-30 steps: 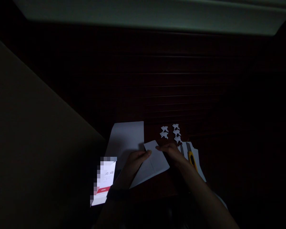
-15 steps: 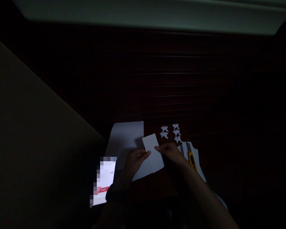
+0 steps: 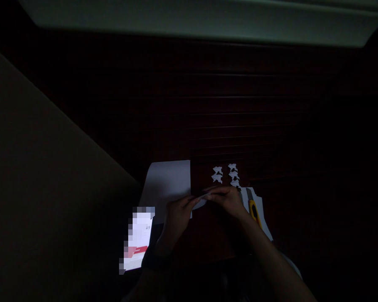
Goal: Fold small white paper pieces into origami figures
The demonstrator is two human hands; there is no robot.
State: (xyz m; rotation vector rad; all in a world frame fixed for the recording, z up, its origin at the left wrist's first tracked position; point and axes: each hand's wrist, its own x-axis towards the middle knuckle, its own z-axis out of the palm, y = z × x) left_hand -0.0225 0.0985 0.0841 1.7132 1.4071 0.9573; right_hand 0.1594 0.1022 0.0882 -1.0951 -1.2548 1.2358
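Observation:
Between my two hands is a piece of white paper [image 3: 200, 203], turned nearly edge-on and partly hidden by the fingers. My left hand [image 3: 180, 212] is closed on its left end, thumb and fingers pinching. At the other end my right hand [image 3: 228, 201] also pinches it, with the fingers reaching across the top. Beyond the right hand lie several small folded white paper figures [image 3: 217, 178] in two columns. Under and behind the left hand lies a large white sheet [image 3: 170, 176].
Right of my right forearm, a yellow utility knife [image 3: 254, 213] rests on a pile of white paper pieces [image 3: 264, 220]. A lit phone screen [image 3: 140, 239] stands by my left wrist. The dark table [image 3: 208, 243] adjoins a pale wall [image 3: 50, 167]. The room is dim.
The paper was held up flat with its face showing; now it is tipped nearly edge-on, with both hands closer together around it. The figures and knife have not moved.

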